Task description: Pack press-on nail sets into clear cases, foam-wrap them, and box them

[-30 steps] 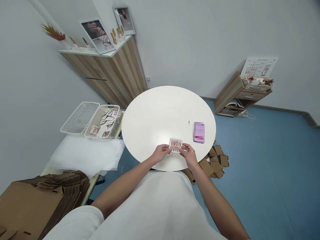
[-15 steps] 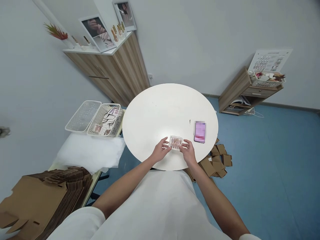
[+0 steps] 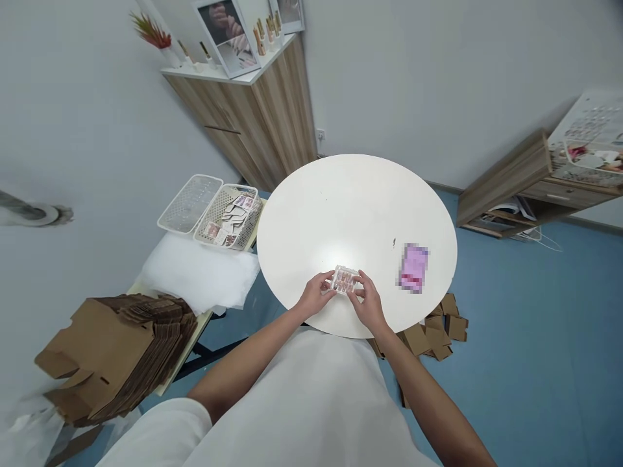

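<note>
1. Head view, and here's the action: a small, clear plastic rectangular box (image 3: 344, 280) with pinkish-brown pieces inside sits between two bare hands, over the near part of a round, glossy white table (image 3: 360, 207). Whether it touches the tabletop, I can't tell.
2. The left hand (image 3: 314, 295) has the box's left edge, thumb low, fingers curled in a narrow grip.
3. On the opposite edge, the right hand (image 3: 368, 305) pinches too, thumb at the lower corner, index finger bent over the top, the gap between them small.
4. Right of that hand, well apart from the box, lies a pink-purple rectangular item (image 3: 413, 268), its face blurred into blocks.
5. Off to the left of the table, a white perforated plastic basket (image 3: 249, 228) holds small cards and packets; just nearer the person lies a pile of white, filmy sheets (image 3: 199, 269), then a stack of flat brown cardboard (image 3: 111, 350).
6. Down on the blue floor (image 3: 516, 363), at the table's right, there's a heap of small brown cardboard boxes (image 3: 438, 334).
</note>
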`<state>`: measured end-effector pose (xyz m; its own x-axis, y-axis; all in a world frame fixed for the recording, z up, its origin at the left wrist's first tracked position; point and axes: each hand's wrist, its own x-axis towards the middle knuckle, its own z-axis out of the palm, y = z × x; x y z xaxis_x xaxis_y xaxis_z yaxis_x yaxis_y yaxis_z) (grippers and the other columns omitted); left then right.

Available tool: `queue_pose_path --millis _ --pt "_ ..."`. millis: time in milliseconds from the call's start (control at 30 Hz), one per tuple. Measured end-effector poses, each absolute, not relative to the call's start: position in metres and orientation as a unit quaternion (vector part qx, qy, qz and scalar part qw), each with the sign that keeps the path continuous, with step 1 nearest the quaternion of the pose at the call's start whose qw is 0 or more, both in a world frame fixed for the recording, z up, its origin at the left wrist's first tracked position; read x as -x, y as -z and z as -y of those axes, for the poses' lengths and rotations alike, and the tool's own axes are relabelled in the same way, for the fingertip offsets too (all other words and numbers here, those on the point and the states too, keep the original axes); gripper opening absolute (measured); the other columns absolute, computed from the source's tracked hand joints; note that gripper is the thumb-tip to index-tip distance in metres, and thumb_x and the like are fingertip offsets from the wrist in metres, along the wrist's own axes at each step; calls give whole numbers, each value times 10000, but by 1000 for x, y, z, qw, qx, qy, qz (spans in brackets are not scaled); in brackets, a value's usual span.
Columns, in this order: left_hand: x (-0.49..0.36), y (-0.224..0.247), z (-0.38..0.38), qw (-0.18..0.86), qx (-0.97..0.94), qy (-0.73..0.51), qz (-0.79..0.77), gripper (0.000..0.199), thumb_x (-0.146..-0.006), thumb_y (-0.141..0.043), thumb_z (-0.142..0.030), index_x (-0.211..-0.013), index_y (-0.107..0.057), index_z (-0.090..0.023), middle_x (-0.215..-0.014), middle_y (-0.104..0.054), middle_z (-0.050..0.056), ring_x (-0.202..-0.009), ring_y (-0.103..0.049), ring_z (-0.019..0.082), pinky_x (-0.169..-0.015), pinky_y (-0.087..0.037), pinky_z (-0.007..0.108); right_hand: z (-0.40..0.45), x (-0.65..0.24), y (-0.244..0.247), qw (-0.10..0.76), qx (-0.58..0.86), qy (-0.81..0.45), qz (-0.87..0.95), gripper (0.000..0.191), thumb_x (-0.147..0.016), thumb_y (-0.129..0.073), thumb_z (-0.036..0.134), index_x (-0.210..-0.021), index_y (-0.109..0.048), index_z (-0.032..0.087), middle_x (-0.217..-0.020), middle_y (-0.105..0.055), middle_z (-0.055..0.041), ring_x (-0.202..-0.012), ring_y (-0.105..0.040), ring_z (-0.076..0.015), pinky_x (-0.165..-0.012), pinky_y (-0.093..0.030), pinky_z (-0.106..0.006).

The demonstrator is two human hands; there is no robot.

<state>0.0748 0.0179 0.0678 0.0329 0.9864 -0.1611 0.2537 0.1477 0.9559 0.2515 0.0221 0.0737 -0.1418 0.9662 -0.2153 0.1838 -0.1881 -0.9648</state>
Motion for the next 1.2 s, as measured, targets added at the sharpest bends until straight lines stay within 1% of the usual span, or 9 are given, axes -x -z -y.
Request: queue_pose_path --millis 133,267,433,533,667,733,933,1067,1200 --pt "-56 -64 -19 472 -512 -377 -610 494 -681 -629 -216 -1162 -522 -253 -999 -558 56 -767 -529 136 -780 -459 325 -31 -236 -68 328 508 -543 582 501 -664 -622 271 -1146 -491 289 -1390 -302 -38 -1008 -527 -209 -896 -421 -409" --pt "-31 -60 -27 469 -496 -379 -625 490 -685 -602 -194 -1165 -520 -252 -1059 -501 64 -776 -523 128 -768 -464 312 -45 -208 -60 301 517 -522 607 469 -691 -573 224 -1147 -487 294 -1380 -322 -29 -1043 -515 -222 -913 -400 -436" --pt "17 -55 -41 475 -464 -376 -646 516 -683 -594 -197 -1188 -502 -254 -1061 -510 65 -854 -512 158 -799 -437 319 -67 -155 -50 275 522 -486 644 448 -678 -589 210 -1113 -510 275 -1346 -372 -34 -1206 -373 -249 -987 -319 -457" --pt "53 -48 -49 468 -457 -374 -657 513 -686 -583 -183 -1188 -499 -246 -1089 -515 65 -902 -508 177 -835 -411 330 -81 -117 -42 255 523 -476 659 457 -671 -602 204 -1113 -509 268 -1347 -372 -41 -1221 -351 -254 -1001 -292 -465" --pt "98 -34 -59 458 -451 -371 -670 526 -681 -579 -153 -1195 -489 -217 -1122 -508 78 -1006 -483 212 -901 -358 343 -97 -69 -31 236 529 -492 650 455 -656 -599 157 -1092 -527 269 -1353 -369 -34 -1230 -343 -258 -1002 -292 -458" --pt "116 -28 -64 464 -447 -367 -671 526 -678 -577 -148 -1193 -489 -209 -1124 -506 80 -1026 -475 220 -906 -348 344 -103 -48 -27 226 534 -495 647 455 -653 -589 131 -1087 -530 258 -1358 -363 -38 -1222 -358 -256 -994 -305 -449" --pt "147 -16 -82 490 -442 -350 -665 551 -658 -578 -139 -1197 -484 -202 -1132 -477 88 -993 -480 217 -849 -381 327 -115 -12 -18 220 562 -489 629 449 -640 -579 106 -1068 -532 233 -1358 -359 -53 -1216 -374 -253 -982 -332 -433" --pt "155 -9 -94 499 -443 -347 -659 572 -641 -586 -135 -1200 -481 -200 -1138 -441 91 -951 -489 201 -817 -401 311 -123 -3 -12 191 563 -448 668 453 -659 -542 94 -1096 -503 208 -1360 -346 -84 -1250 -330 -243 -972 -348 -412" --pt "163 1 -100 493 -465 -332 -656 577 -656 -571 -144 -1220 -460 -200 -1097 -447 85 -956 -488 201 -839 -396 320 -129 4 -7 168 560 -420 694 471 -672 -507 78 -1125 -468 200 -1360 -340 -89 -1279 -284 -220 -978 -349 -387"
